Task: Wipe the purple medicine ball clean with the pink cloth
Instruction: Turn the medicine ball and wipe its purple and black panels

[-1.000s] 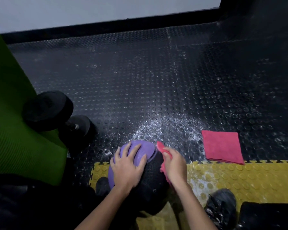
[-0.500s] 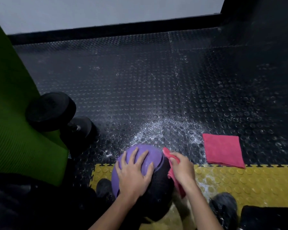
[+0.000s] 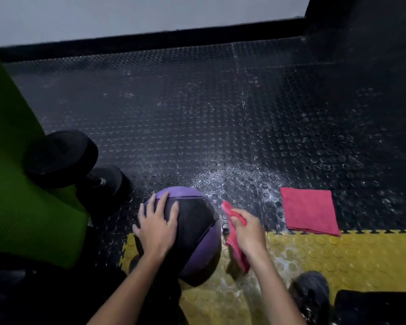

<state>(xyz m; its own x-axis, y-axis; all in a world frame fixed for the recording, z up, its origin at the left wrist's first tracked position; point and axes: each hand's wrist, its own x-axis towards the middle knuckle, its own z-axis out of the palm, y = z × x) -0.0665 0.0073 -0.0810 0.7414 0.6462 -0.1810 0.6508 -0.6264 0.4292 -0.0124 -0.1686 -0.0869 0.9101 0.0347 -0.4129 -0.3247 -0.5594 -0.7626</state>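
Observation:
A purple and black medicine ball sits low in the view, half on the yellow foam mat. My left hand lies flat on its upper left side with the fingers spread. My right hand grips a crumpled pink cloth just to the right of the ball. The cloth hangs down from my fist and is a small gap away from the ball's right side.
A second pink cloth lies folded on the black studded floor to the right. A black dumbbell rests against a green mat on the left. White powder speckles the floor behind the ball. A yellow foam mat lies under my arms.
The ball has been turned, so its black panel now faces up and purple shows at the right. My right hand and the cloth have come off the ball's side, a little to the right.

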